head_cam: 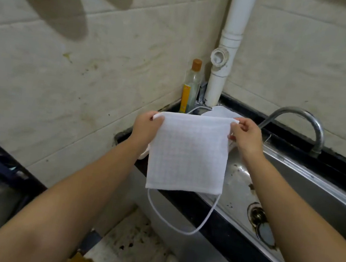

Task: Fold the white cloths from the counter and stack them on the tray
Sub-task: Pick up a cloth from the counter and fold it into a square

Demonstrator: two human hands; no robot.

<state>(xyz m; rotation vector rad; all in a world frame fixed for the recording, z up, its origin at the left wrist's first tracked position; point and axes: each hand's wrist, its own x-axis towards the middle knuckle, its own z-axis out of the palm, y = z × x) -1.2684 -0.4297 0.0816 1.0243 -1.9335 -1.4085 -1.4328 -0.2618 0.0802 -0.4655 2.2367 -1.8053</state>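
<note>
A white cloth with a faint grid weave hangs in the air in front of the person, held up by its top edge above the near rim of a steel sink. The left hand pinches the upper left corner between thumb and curled fingers; the right hand pinches the upper right corner the same way. The top edge runs roughly level from hand to hand, and the cloth drops from it as a flat panel — a little taller than it is wide, its long axis near vertical, the lower edge pointing down toward the floor. A thin white loop dangles from the bottom corners, sagging below the cloth.

Behind the held cloth, more white fabric lies on the dark counter in the corner, just beside a white drain pipe and a clear bottle with a brown cap. A curved metal tap rises behind the sink — well to the right of the hands. The walls are pale, stained tile.
</note>
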